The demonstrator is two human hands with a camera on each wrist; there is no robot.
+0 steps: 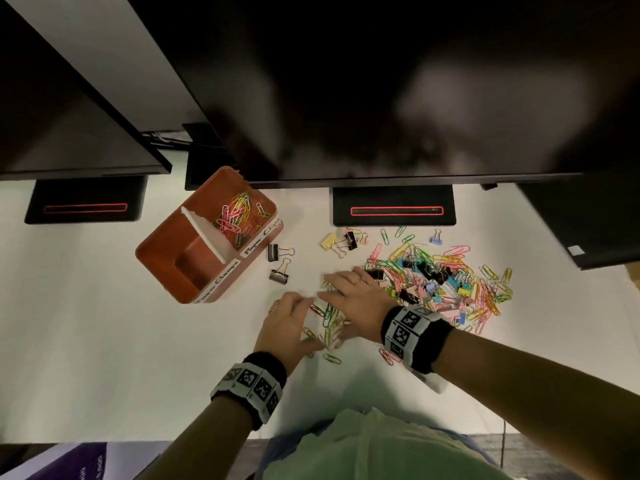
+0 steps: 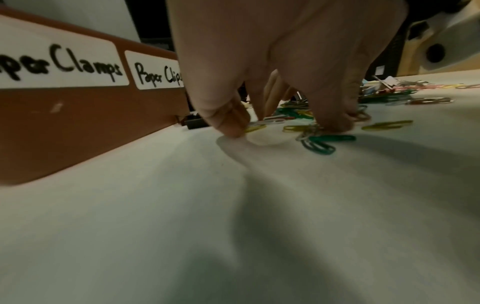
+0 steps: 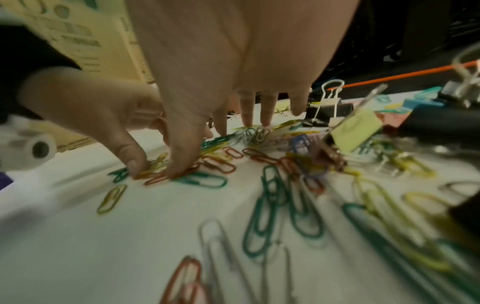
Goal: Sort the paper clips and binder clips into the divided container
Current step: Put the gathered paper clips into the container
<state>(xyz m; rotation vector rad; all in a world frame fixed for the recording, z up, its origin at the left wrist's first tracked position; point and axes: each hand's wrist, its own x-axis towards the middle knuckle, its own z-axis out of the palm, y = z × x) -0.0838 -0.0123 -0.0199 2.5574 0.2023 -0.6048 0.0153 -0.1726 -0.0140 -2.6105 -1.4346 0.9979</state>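
Gathering a small batch of paper clips (image 1: 329, 318) is the step in hand: both hands work it on the white table (image 1: 104, 341), between the orange divided container (image 1: 207, 237) and the mixed pile (image 1: 446, 282). Left hand (image 1: 289, 323) has fingertips down on the clips, nothing pinched; right hand (image 1: 353, 299) lies flat, fingers straight. Rake inward, cup the batch, then lift — keep binder clips (image 1: 278, 263) out of it. Deliver to the far compartment, labelled for paper clips, which already holds some.
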